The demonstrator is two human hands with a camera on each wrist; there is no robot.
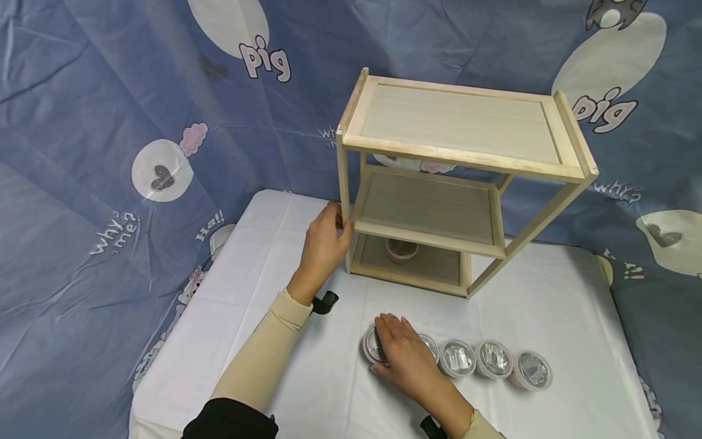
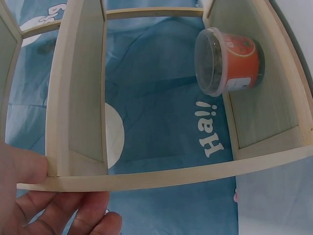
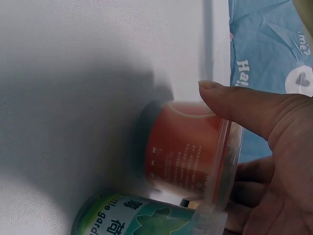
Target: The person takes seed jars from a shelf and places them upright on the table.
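Observation:
My left hand pinches the front left post of a three-tier wooden shelf, thumb on one side and fingers curled round the other, near the middle tier. On the bottom tier stands a lidded plastic cup with an orange label. In front of the shelf, my right hand reaches over the left end of a row of lidded cups. It grips the leftmost, an orange-labelled cup, by its lid edge; the far fingers are partly hidden. A green-labelled cup stands right beside it.
Further right in the row stand several more cups, among them a middle cup and the end cup. A white cloth covers the table. Blue printed fabric hangs behind and at the sides.

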